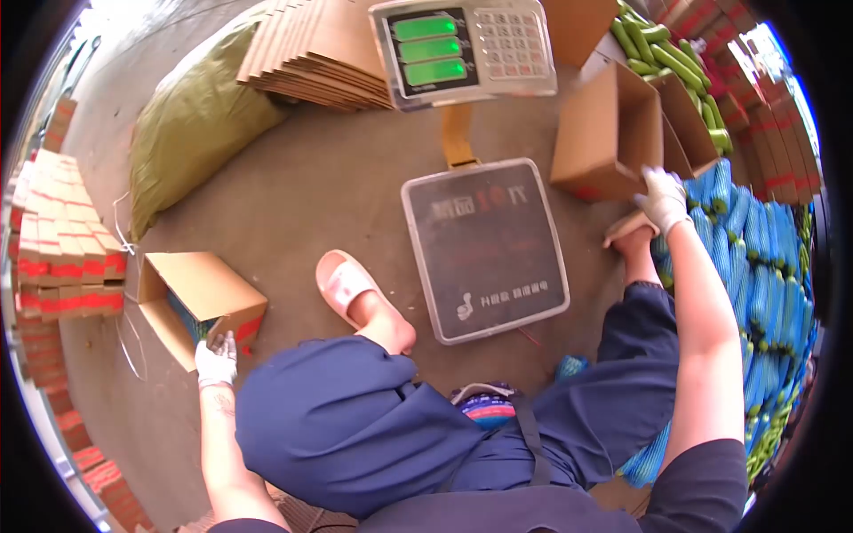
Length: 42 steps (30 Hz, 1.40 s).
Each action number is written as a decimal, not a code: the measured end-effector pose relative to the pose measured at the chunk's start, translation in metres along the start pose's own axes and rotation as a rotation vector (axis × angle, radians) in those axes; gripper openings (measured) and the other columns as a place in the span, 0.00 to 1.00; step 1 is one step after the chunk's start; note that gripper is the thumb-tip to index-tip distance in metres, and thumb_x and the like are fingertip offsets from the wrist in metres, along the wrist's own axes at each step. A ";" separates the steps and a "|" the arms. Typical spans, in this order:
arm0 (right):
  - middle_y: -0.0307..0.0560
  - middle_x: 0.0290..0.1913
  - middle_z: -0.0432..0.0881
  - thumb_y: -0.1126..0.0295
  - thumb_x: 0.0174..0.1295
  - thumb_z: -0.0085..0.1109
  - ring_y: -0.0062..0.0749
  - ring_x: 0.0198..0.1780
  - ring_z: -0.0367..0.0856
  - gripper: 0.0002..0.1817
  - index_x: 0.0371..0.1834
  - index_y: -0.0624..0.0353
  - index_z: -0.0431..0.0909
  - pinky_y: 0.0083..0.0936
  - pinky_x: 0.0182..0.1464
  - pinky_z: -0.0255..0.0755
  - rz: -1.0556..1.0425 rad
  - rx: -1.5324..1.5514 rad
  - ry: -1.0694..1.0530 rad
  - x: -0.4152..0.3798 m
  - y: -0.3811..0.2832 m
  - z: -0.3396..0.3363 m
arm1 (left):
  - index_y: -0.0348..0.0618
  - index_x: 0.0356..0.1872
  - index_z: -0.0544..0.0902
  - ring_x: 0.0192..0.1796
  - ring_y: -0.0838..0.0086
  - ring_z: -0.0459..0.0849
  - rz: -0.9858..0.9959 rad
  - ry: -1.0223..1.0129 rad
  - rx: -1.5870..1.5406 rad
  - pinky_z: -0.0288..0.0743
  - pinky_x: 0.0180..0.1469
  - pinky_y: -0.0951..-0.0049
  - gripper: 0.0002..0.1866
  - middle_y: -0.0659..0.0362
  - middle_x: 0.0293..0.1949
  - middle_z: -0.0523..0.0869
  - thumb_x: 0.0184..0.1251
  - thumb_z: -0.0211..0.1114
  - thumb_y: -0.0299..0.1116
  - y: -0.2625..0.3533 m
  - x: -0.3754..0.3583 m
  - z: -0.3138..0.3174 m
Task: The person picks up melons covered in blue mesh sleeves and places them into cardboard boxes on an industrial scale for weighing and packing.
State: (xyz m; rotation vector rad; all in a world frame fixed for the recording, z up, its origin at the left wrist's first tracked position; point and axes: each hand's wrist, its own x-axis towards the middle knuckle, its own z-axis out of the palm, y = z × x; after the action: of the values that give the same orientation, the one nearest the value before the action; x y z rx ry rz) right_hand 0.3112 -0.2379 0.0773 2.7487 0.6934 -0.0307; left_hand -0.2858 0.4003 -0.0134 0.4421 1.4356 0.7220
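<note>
Brown floor (pixel 293 186); half-curled right hand (pixel 665 201) seemingly grips a carton (pixel 588 133).

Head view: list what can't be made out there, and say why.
Head view, scale display: readings too small and blurred.
Head view, left carton: contents mostly hidden by its own cardboard.
Head view, olive sack: contents hidden by its opaque material.
Head view, blue-netted bundles: pile's far right side cut off by the dark lens edge.

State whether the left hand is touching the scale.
No, the left hand is at the edge of an open carton, well apart from the scale.
</note>
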 end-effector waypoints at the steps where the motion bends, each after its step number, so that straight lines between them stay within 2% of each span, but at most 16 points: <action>1: 0.53 0.48 0.84 0.63 0.53 0.71 0.49 0.54 0.82 0.23 0.53 0.54 0.81 0.42 0.61 0.71 -0.008 0.001 -0.064 0.008 0.002 -0.006 | 0.31 0.63 0.69 0.60 0.54 0.80 0.060 0.081 -0.047 0.82 0.60 0.57 0.27 0.48 0.63 0.74 0.78 0.50 0.47 0.007 0.011 -0.008; 3: 0.49 0.37 0.85 0.67 0.55 0.67 0.49 0.44 0.83 0.06 0.34 0.53 0.84 0.41 0.53 0.74 -0.076 0.023 0.063 0.003 0.003 -0.020 | 0.33 0.63 0.69 0.59 0.51 0.80 0.131 0.116 -0.056 0.83 0.56 0.50 0.28 0.47 0.62 0.74 0.75 0.51 0.47 0.029 0.062 -0.062; 5: 0.50 0.35 0.82 0.69 0.56 0.65 0.51 0.42 0.81 0.05 0.33 0.55 0.82 0.43 0.49 0.74 -0.222 0.094 0.214 -0.017 -0.003 -0.057 | 0.43 0.64 0.72 0.62 0.53 0.78 0.260 0.142 0.082 0.80 0.57 0.47 0.27 0.51 0.63 0.75 0.73 0.49 0.51 0.044 0.072 -0.109; 6: 0.51 0.34 0.82 0.70 0.55 0.64 0.52 0.41 0.81 0.05 0.33 0.56 0.81 0.44 0.48 0.74 -0.273 0.119 0.272 -0.030 -0.008 -0.074 | 0.44 0.69 0.69 0.70 0.55 0.72 0.212 0.225 0.225 0.71 0.68 0.51 0.32 0.53 0.69 0.73 0.72 0.49 0.54 0.063 0.100 -0.143; 7: 0.51 0.33 0.81 0.69 0.55 0.64 0.52 0.40 0.80 0.05 0.32 0.57 0.80 0.44 0.47 0.74 -0.275 0.186 0.299 -0.046 -0.018 -0.089 | 0.46 0.75 0.64 0.76 0.59 0.64 0.299 0.266 0.152 0.56 0.77 0.59 0.33 0.55 0.75 0.67 0.75 0.49 0.52 0.058 0.057 -0.122; 13: 0.51 0.25 0.78 0.69 0.50 0.63 0.52 0.30 0.79 0.06 0.26 0.58 0.78 0.45 0.35 0.72 -0.292 0.574 0.442 -0.144 -0.126 -0.151 | 0.48 0.78 0.60 0.79 0.62 0.59 0.718 -0.170 0.631 0.49 0.79 0.63 0.31 0.57 0.79 0.61 0.79 0.48 0.47 0.056 -0.023 0.011; 15: 0.53 0.25 0.80 0.65 0.51 0.64 0.52 0.30 0.81 0.08 0.25 0.58 0.80 0.45 0.34 0.74 -0.266 0.671 0.275 -0.153 -0.162 -0.154 | 0.49 0.80 0.58 0.79 0.64 0.59 0.883 -0.491 0.803 0.48 0.79 0.60 0.28 0.56 0.80 0.58 0.82 0.45 0.40 0.054 -0.001 0.048; 16: 0.53 0.24 0.81 0.64 0.50 0.63 0.53 0.29 0.83 0.08 0.26 0.58 0.82 0.44 0.33 0.76 -0.271 0.772 0.237 -0.155 -0.183 -0.147 | 0.48 0.80 0.58 0.79 0.63 0.60 0.674 -0.605 0.800 0.50 0.79 0.61 0.28 0.55 0.79 0.59 0.82 0.45 0.39 0.033 -0.097 0.129; 18: 0.53 0.20 0.82 0.66 0.47 0.65 0.53 0.23 0.83 0.06 0.22 0.56 0.82 0.42 0.27 0.76 -0.348 0.929 -0.040 -0.160 -0.210 -0.161 | 0.45 0.78 0.62 0.77 0.64 0.62 0.877 -0.943 1.036 0.53 0.77 0.64 0.27 0.59 0.78 0.62 0.82 0.48 0.36 -0.005 -0.173 0.197; 19: 0.52 0.18 0.81 0.65 0.48 0.65 0.51 0.22 0.82 0.07 0.24 0.56 0.82 0.42 0.27 0.76 -0.497 1.305 0.161 -0.167 -0.231 -0.141 | 0.43 0.77 0.63 0.77 0.63 0.62 0.949 -1.062 1.157 0.53 0.77 0.64 0.27 0.57 0.77 0.64 0.81 0.49 0.36 -0.020 -0.207 0.224; 22: 0.56 0.33 0.82 0.64 0.52 0.68 0.54 0.38 0.82 0.18 0.44 0.62 0.80 0.47 0.44 0.76 -0.541 1.214 0.590 -0.190 -0.216 -0.140 | 0.39 0.75 0.66 0.76 0.62 0.64 1.114 -1.265 1.404 0.54 0.77 0.64 0.28 0.52 0.76 0.66 0.79 0.53 0.38 -0.049 -0.292 0.270; 26: 0.57 0.45 0.83 0.64 0.55 0.68 0.56 0.47 0.81 0.24 0.55 0.64 0.78 0.46 0.52 0.75 -0.291 1.057 0.663 -0.228 -0.098 -0.122 | 0.35 0.70 0.71 0.75 0.58 0.68 1.236 -1.516 1.751 0.57 0.76 0.62 0.31 0.46 0.73 0.70 0.71 0.63 0.42 -0.075 -0.378 0.291; 27: 0.57 0.47 0.83 0.67 0.56 0.67 0.56 0.49 0.82 0.24 0.56 0.64 0.78 0.45 0.53 0.76 -0.175 1.046 0.649 -0.239 -0.066 -0.111 | 0.34 0.68 0.73 0.73 0.55 0.70 1.081 -1.545 1.656 0.60 0.75 0.60 0.33 0.45 0.71 0.72 0.67 0.67 0.43 -0.094 -0.391 0.286; 31: 0.61 0.46 0.84 0.69 0.61 0.64 0.52 0.51 0.84 0.21 0.56 0.67 0.78 0.37 0.56 0.77 0.388 1.082 0.839 -0.280 0.034 -0.025 | 0.33 0.69 0.71 0.67 0.47 0.75 1.179 -1.588 1.882 0.68 0.70 0.60 0.39 0.40 0.65 0.77 0.54 0.76 0.33 -0.170 -0.416 0.263; 36: 0.57 0.62 0.78 0.60 0.66 0.65 0.46 0.61 0.80 0.31 0.68 0.64 0.70 0.37 0.63 0.73 0.788 1.086 0.521 -0.309 0.121 0.115 | 0.46 0.68 0.74 0.43 0.41 0.84 1.337 -1.449 1.996 0.78 0.48 0.54 0.31 0.39 0.38 0.86 0.60 0.65 0.25 -0.209 -0.391 0.246; 42: 0.60 0.71 0.69 0.48 0.62 0.65 0.54 0.68 0.73 0.44 0.75 0.61 0.60 0.44 0.68 0.69 0.922 0.707 0.117 -0.224 0.179 0.191 | 0.42 0.66 0.75 0.51 0.47 0.86 1.280 -1.448 2.157 0.78 0.56 0.59 0.29 0.41 0.47 0.86 0.60 0.64 0.19 -0.196 -0.390 0.249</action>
State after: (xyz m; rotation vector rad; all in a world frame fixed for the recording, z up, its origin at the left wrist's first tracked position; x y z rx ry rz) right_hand 0.2072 -0.5479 -0.0323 3.4618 -0.7616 0.1081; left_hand 0.0016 0.0298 0.1670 2.8164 -0.3079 -0.6884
